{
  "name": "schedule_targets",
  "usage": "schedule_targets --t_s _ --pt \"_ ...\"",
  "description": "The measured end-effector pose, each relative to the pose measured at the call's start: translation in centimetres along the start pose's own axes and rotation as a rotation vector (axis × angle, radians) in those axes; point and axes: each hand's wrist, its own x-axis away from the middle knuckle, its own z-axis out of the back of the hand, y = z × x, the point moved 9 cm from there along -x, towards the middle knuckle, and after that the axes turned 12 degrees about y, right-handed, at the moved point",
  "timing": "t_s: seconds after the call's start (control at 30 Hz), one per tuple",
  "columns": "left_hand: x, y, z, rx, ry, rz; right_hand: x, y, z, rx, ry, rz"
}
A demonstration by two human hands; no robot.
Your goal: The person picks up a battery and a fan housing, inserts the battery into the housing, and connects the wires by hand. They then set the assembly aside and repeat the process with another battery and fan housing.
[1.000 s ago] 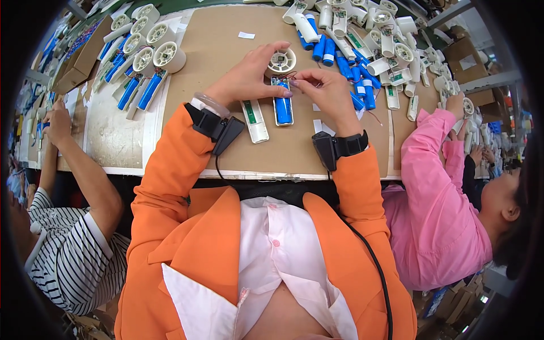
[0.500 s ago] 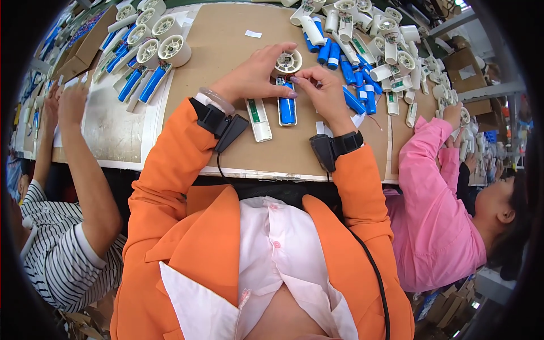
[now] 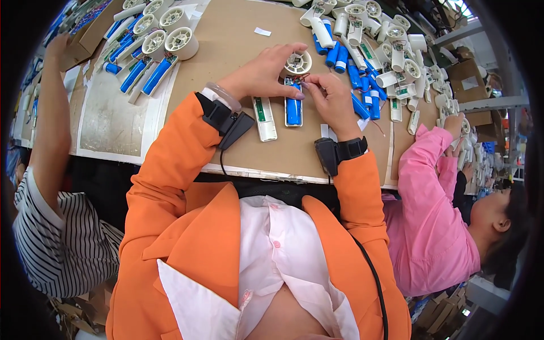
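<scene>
A co-worker's arm (image 3: 52,113) rises toward a carton (image 3: 90,42); our work continues, left hand (image 3: 262,73) spread wide against a blue battery (image 3: 293,114), right hand (image 3: 331,99) pinching wires (image 3: 304,76).

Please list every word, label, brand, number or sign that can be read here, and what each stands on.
No text can be read in this picture.
Label on the right-hand carton: too small to read.
White slip at top centre: no print can be made out.
Blue cell at centre: no print can be made out.
</scene>
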Motion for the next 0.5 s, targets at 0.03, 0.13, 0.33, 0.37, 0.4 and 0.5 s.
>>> schedule_targets --t_s 0.03,0.13,0.33,0.37,0.4,0.5 --pt "0.0 0.0 0.0 -0.001 0.001 -0.002 0.0 -0.2 0.0 0.011 -0.001 0.018" --pt "0.1 0.1 0.0 -0.002 0.002 -0.005 -0.2 -0.7 0.0 0.033 -0.003 0.054" --pt "0.1 0.2 0.0 -0.011 0.014 -0.011 -0.1 -3.0 -0.1 0.197 0.01 0.255" --pt "0.1 0.2 0.0 -0.017 0.016 -0.007 0.0 -3.3 -0.2 0.215 0.011 0.264" --pt "0.2 0.1 0.0 -0.017 0.016 -0.006 0.1 -3.4 -0.4 0.214 0.011 0.263" --pt "0.1 0.1 -0.1 -0.026 0.021 -0.025 0.4 -3.9 -0.7 0.312 0.014 0.286"
